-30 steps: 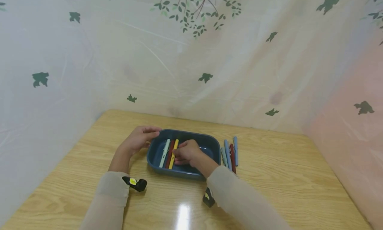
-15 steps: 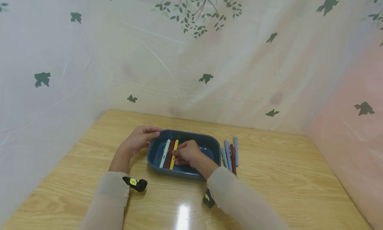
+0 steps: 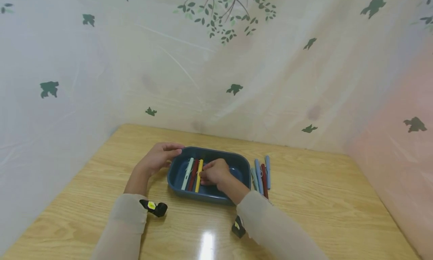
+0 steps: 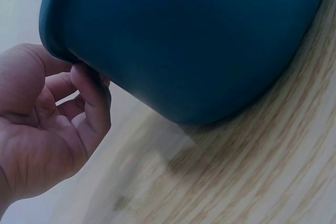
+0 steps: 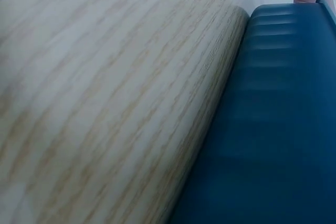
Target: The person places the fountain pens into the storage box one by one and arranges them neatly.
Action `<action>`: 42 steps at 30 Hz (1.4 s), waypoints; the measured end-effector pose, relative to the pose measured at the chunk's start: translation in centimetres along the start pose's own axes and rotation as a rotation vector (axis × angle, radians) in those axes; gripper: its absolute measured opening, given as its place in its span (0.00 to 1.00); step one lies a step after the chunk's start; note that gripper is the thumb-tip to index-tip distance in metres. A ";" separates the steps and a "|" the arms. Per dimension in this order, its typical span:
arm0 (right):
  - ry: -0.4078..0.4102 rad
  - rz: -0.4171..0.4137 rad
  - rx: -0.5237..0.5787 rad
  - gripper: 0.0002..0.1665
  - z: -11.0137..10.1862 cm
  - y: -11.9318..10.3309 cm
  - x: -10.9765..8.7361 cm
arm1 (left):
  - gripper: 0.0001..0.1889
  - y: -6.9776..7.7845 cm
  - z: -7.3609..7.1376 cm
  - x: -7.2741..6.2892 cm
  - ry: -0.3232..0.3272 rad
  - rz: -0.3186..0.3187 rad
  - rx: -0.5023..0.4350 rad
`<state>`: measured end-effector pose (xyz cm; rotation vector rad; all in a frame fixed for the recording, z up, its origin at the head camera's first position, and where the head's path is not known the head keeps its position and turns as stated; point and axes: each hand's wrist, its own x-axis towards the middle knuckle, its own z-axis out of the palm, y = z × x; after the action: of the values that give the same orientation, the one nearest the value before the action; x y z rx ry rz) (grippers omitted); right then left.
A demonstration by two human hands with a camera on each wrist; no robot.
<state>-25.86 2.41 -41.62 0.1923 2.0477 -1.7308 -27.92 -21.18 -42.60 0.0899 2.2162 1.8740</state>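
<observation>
Left hand (image 3: 156, 159) grips tray rim (image 3: 216, 150); right hand (image 3: 217, 173), half-curled, touches yellow pen (image 3: 199, 177).

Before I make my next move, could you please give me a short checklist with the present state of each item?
1. Tray resting on the table: ok.
2. Left hand at the tray's left end, touching the rim: ok.
3. Pale green pen, dark red pen and yellow pen lying side by side in the tray: ok.
4. Right hand clear of the yellow pen: cannot tell; its fingertips are right beside it.
5. Every pen inside: not ok; four pens lie to the tray's right.
</observation>
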 end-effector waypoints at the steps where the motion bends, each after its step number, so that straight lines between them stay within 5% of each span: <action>1: 0.000 0.000 0.003 0.13 0.0 0.0 0.0 | 0.21 0.0 0.0 0.0 -0.002 0.002 0.003; 42: -0.010 0.028 0.035 0.11 -0.1 0.1 0.1 | 0.21 0.0 0.0 -0.2 0.003 0.003 0.031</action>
<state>-25.98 2.47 -41.73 0.2220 1.9992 -1.7475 -27.77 -21.16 -42.56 0.0956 2.2491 1.8429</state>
